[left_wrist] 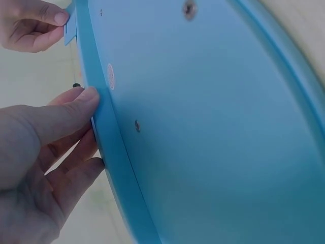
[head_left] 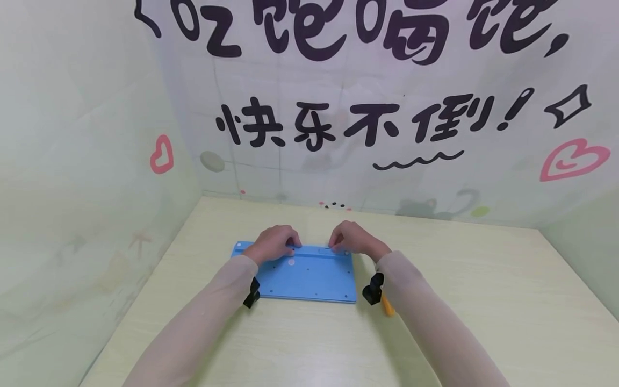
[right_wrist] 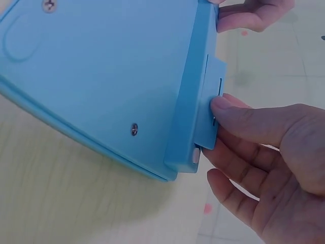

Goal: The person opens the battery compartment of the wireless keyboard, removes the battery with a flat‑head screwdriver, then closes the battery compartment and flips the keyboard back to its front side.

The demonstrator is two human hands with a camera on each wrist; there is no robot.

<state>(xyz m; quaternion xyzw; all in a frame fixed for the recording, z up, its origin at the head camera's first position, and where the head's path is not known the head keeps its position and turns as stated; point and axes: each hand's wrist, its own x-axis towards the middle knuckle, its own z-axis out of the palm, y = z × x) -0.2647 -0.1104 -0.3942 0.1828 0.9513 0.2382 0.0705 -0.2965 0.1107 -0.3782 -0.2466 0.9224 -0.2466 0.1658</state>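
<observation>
A flat blue plastic device [head_left: 309,279], shaped like a keyboard, has its screwed side up, with a raised ridge along the far edge. My left hand [head_left: 275,243] grips that ridge near the middle, thumb on top and fingers beneath, as the left wrist view shows. Towards the ridge's right end, my right hand [head_left: 354,237] pinches a small blue cover [right_wrist: 208,109] with narrow slots. This cover sticks out past the ridge, tilted against it. Several screws [right_wrist: 134,129] dot the device's face. The side facing down is hidden.
An orange handle [head_left: 388,306] lies on the pale wooden table [head_left: 300,344], partly covered by the right sleeve. Behind the table hangs a printed white wall sheet [head_left: 300,172]; another wall [head_left: 87,188] rises at the left.
</observation>
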